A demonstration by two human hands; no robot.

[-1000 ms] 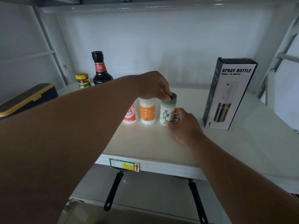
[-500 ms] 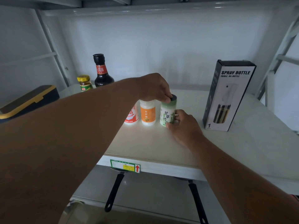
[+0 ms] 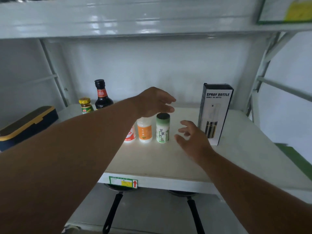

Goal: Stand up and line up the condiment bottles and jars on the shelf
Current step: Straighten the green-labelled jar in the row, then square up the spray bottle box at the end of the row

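Green-capped jar (image 3: 162, 128) upright on the shelf (image 3: 152, 166).
We hover our left hand (image 3: 154, 103) above it, right hand (image 3: 192, 138) beside it, fingers loose, grasping nothing.

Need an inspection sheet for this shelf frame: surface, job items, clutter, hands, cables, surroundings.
Surface: white shelf, price tag on its front edge.
Job's things: green-capped jar, orange-label jar and red-label jar upright in a row; dark sauce bottle and yellow-lidded jar upright at the back left.
Clutter: spray bottle box upright at right; navy case at left.
Hands: left hand open above the green-capped jar, not gripping it; right hand open beside it, apart.
Cables: nothing seen.
Surroundings: upper shelf overhead; two black pan handles below.
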